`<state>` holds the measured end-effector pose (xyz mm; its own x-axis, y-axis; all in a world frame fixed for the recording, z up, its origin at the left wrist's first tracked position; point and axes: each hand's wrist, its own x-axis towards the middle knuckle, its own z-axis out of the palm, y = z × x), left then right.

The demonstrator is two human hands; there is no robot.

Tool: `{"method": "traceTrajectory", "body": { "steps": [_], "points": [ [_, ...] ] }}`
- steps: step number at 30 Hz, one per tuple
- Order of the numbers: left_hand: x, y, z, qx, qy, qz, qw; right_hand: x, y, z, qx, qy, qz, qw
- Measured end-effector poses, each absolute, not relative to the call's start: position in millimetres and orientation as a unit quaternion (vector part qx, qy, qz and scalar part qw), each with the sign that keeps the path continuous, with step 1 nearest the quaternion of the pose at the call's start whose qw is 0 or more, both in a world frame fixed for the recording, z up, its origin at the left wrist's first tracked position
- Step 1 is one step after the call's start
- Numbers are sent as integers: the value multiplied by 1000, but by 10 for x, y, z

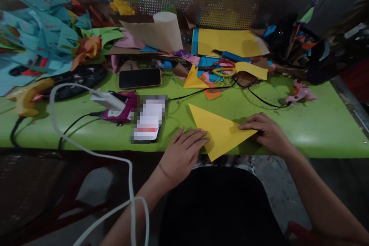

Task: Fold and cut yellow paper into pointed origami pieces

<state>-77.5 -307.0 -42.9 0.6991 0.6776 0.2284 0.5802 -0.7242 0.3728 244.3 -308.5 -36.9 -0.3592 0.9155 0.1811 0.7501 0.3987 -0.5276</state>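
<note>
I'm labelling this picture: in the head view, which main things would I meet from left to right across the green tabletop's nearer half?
Bulky yellow plastic device, boxy magenta power block, flat rectangular pale-screened phone, person's left hand, yellow paper triangle, person's right hand, small pink plastic device.

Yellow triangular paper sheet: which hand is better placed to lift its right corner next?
Right, likely. The right hand is at that corner of the yellow triangular paper sheet; the left hand lies over the sheet's left edge, away from it.
</note>
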Motion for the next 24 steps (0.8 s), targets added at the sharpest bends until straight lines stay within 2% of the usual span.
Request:
{"method": "traceTrajectory", "body": {
  "steps": [8, 17, 24],
  "points": [
    [-787, -3101, -438, 903, 348, 189, 169, 2409, -3023, -356, -543, -760, 246, 260],
    [-826, -3160, -493, 901, 355, 186, 164, 2301, -2956, -380, -573, -766, 170, 239],
    [-815, -3210, -516, 897, 346, 243, 128, 2236, -2954, -361, -587, -767, 146, 213]
  ]
}}
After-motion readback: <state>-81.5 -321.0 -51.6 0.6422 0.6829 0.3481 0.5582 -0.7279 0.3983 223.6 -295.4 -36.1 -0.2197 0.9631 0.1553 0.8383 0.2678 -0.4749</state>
